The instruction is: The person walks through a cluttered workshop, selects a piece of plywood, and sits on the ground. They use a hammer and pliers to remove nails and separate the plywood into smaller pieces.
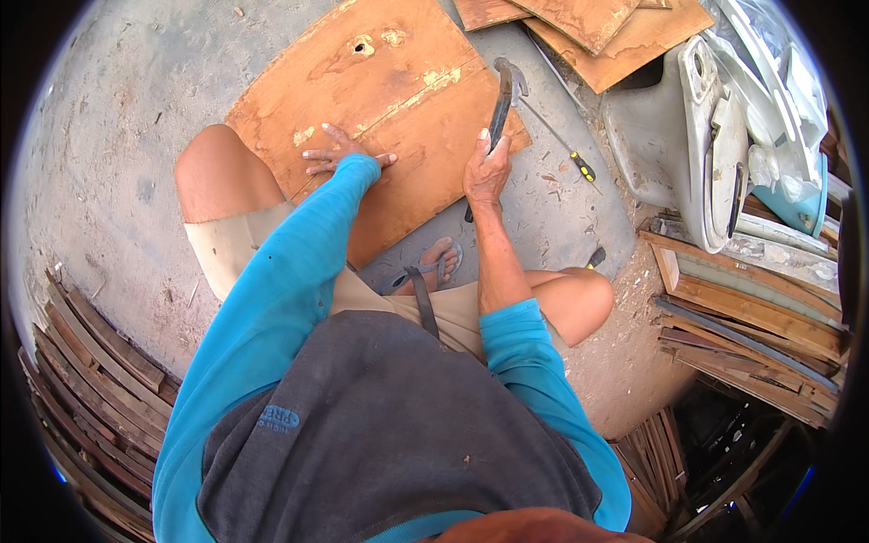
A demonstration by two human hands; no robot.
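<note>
at far left we see dark wooden strips [100,389] stacked in the lower left. our left arm, in a blue sleeve [281,262], slants up from the lower left toward the upper middle. there our left hand [346,156] lies palm down, its grip spread, fingers fanned leftward and thumb pointing right, on the stained wooden panel [412,136], which lies at upper centre. right of it, our right forearm rises nearly straight, bare below the bunched sleeve, and our right hand [487,172] has its grip wrapped around the handle of a hammer [501,109], head upward, by the panel's right edge. farther right a screwdriver [583,166] lies on the floor [543,217], then off-white moulded parts [652,127] at upper right.
</note>
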